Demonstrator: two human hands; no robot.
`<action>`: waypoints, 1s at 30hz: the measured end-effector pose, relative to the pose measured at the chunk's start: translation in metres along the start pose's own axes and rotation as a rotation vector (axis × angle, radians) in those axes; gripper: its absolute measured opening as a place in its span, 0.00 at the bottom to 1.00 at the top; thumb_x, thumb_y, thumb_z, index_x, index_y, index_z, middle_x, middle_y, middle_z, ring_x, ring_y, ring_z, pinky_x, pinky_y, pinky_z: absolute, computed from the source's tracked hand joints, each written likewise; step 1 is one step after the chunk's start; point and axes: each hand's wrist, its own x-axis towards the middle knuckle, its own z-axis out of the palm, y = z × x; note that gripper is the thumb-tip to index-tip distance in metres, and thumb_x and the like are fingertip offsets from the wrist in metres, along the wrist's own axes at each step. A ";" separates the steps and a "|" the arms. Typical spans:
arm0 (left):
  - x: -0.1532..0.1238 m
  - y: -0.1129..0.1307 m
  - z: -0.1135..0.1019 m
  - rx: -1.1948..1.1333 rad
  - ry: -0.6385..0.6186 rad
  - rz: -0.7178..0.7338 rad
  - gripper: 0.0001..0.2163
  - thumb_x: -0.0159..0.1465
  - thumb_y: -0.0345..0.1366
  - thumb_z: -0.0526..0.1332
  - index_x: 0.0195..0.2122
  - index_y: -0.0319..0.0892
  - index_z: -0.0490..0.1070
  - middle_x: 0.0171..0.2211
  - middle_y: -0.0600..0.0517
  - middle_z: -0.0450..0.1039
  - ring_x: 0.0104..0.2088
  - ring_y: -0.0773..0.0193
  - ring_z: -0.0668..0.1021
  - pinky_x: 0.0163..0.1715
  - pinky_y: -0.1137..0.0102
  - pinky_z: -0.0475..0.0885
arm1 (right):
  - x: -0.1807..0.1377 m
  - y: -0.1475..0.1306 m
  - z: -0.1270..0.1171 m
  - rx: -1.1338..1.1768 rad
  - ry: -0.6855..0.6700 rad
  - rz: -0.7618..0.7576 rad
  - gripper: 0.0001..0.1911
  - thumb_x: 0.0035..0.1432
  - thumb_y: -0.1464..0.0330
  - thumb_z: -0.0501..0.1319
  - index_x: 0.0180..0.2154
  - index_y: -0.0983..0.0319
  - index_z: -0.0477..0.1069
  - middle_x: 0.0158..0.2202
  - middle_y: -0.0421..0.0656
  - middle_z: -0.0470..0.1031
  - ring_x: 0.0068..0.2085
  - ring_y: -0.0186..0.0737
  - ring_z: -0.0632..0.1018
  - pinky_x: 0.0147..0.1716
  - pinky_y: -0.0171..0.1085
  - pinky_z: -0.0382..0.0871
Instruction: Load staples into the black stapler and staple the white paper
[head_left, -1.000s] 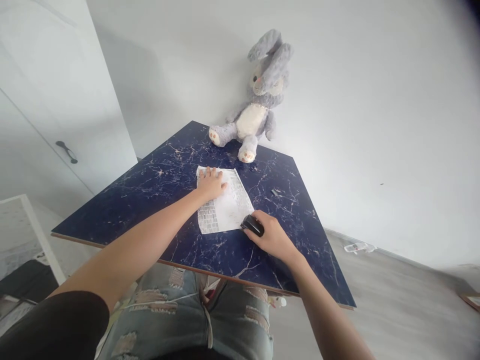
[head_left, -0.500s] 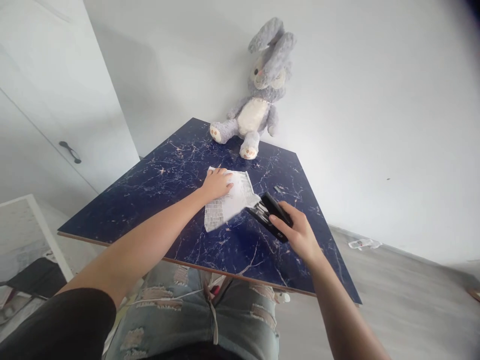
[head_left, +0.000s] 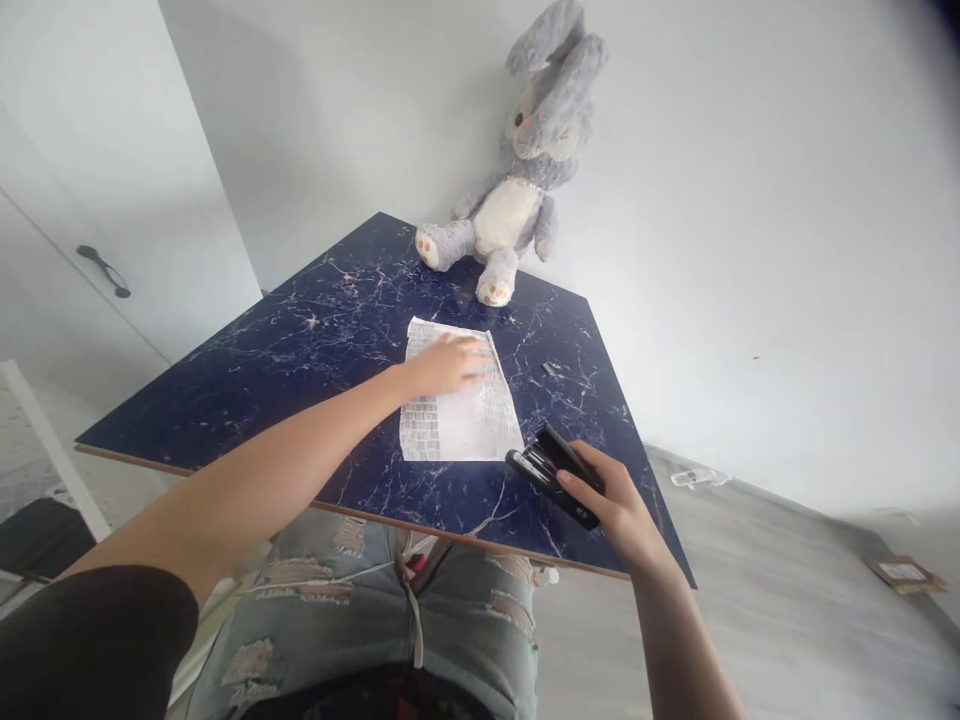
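a: what is logged nearest?

b: ripped jeans (head_left: 360, 610) are noted below the front edge of the table (head_left: 247, 380). just over that edge, at the right, a black stapler (head_left: 551, 487) is held in the right hand (head_left: 613, 497), pinched between thumb and fingers, its two arms parted.

a: its heading?

b: the nose is directed forward and left, toward the near right corner of the paper (head_left: 472, 428); the long axis is set diagonally, back to the wrist. whether nose and corner are touching cannot be told.

a: the paper?

b: laid on the table, grey blocks printed down both sides. the left hand (head_left: 450, 365) is placed over it, fingers spread, slightly blurred; whether pressure is applied cannot be seen.

a: hazards?

b: as judged, the corner could be creased if the nose were brought in askew; the paper could be skewed if too lightly held.

a: farther off?

b: a small dark piece (head_left: 551, 369) is found right of the paper; behind, a grey plush rabbit (head_left: 508, 215) is seated before the wall (head_left: 712, 200).
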 end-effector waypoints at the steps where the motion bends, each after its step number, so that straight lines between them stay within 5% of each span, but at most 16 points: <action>1: -0.001 0.006 0.001 -0.029 -0.061 0.057 0.24 0.72 0.53 0.51 0.68 0.57 0.65 0.74 0.53 0.52 0.72 0.45 0.54 0.69 0.44 0.45 | 0.000 0.001 0.002 -0.059 0.000 -0.001 0.16 0.65 0.53 0.62 0.41 0.59 0.72 0.30 0.38 0.69 0.31 0.39 0.71 0.29 0.36 0.60; 5: -0.001 0.019 0.010 -0.036 -0.209 0.051 0.30 0.70 0.59 0.51 0.71 0.63 0.56 0.76 0.58 0.43 0.75 0.42 0.44 0.69 0.40 0.38 | -0.003 0.001 0.018 -0.231 0.015 -0.035 0.15 0.66 0.54 0.60 0.36 0.60 0.69 0.27 0.37 0.67 0.29 0.38 0.68 0.27 0.36 0.58; 17: 0.000 0.015 0.014 0.003 -0.143 0.029 0.27 0.72 0.53 0.50 0.71 0.60 0.58 0.75 0.54 0.46 0.74 0.42 0.49 0.68 0.39 0.38 | 0.023 -0.024 0.081 -0.435 0.230 -0.174 0.07 0.66 0.63 0.57 0.36 0.59 0.66 0.33 0.43 0.73 0.32 0.43 0.73 0.32 0.38 0.61; 30: 0.001 0.013 0.014 -0.067 -0.129 0.015 0.27 0.69 0.53 0.55 0.69 0.59 0.63 0.74 0.53 0.49 0.73 0.40 0.50 0.68 0.37 0.38 | -0.001 -0.032 0.089 -0.428 0.180 -0.189 0.07 0.67 0.62 0.57 0.40 0.58 0.68 0.34 0.43 0.74 0.33 0.44 0.74 0.33 0.39 0.64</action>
